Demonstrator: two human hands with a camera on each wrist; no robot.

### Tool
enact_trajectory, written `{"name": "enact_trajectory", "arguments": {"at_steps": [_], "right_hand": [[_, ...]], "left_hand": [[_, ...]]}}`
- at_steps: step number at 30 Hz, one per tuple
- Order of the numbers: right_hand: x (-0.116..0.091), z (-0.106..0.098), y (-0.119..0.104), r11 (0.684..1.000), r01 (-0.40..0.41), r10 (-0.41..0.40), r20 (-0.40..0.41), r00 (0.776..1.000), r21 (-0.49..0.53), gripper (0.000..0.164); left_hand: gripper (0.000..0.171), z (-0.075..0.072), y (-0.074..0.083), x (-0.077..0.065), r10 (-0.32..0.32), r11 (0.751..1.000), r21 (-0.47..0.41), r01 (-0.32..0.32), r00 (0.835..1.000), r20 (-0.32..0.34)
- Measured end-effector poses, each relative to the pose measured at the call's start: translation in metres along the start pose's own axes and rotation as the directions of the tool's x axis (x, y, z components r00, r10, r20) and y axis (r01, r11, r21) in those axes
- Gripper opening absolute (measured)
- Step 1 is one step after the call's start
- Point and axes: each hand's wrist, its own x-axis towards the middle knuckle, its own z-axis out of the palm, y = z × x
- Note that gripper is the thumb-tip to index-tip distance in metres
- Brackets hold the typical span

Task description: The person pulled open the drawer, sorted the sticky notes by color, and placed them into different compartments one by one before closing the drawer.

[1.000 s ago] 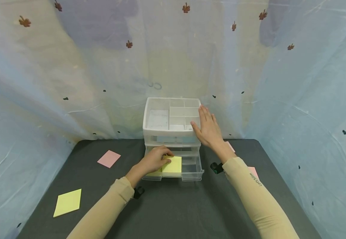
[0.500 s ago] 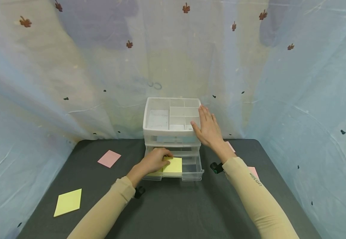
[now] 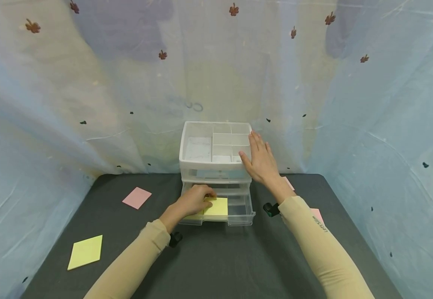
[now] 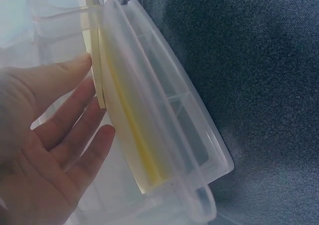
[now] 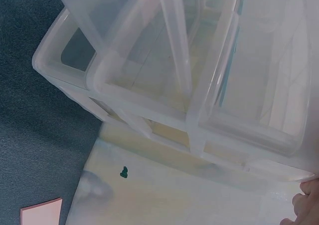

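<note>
A white drawer unit (image 3: 197,166) has its lower clear drawer (image 3: 240,207) pulled out. Inside that drawer my left hand (image 3: 192,200) pinches a yellow sticky note pad (image 3: 216,206) between thumb and fingers. In the left wrist view, the held pad (image 4: 96,65) stands tilted beside another yellow pad (image 4: 127,120), which lies along the drawer's front wall. My right hand (image 3: 262,162) rests with straight fingers against the unit's upper right edge; only some fingertips (image 5: 304,205) show in the right wrist view.
Pink sticky note pads lie on the dark table (image 3: 216,257): one at left (image 3: 136,198), others partly behind the right arm (image 3: 317,216). A yellow pad (image 3: 85,252) is at front left. Sorting compartments (image 3: 231,141) top the unit. A patterned curtain (image 3: 216,74) hangs behind.
The left hand and its yellow pad have shifted slightly right and down in the drawer. The right hand has stayed where it was.
</note>
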Motion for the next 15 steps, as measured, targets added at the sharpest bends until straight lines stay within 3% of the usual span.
{"name": "enact_trajectory", "arguments": {"at_steps": [9,15], "right_hand": [[0.0003,0.0009,0.0012,1.000,-0.003,0.003,0.005,1.000,0.002,0.077],[-0.0004,-0.0002,0.0005,1.000,-0.008,0.008,0.012,1.000,0.001,0.077]], "left_hand": [[0.026,-0.0003,0.0001,-0.0016,0.000,1.000,-0.010,0.000,1.000,-0.017],[0.029,-0.0019,0.0026,-0.0054,0.004,0.997,-0.071,-0.008,0.998,-0.059]]}}
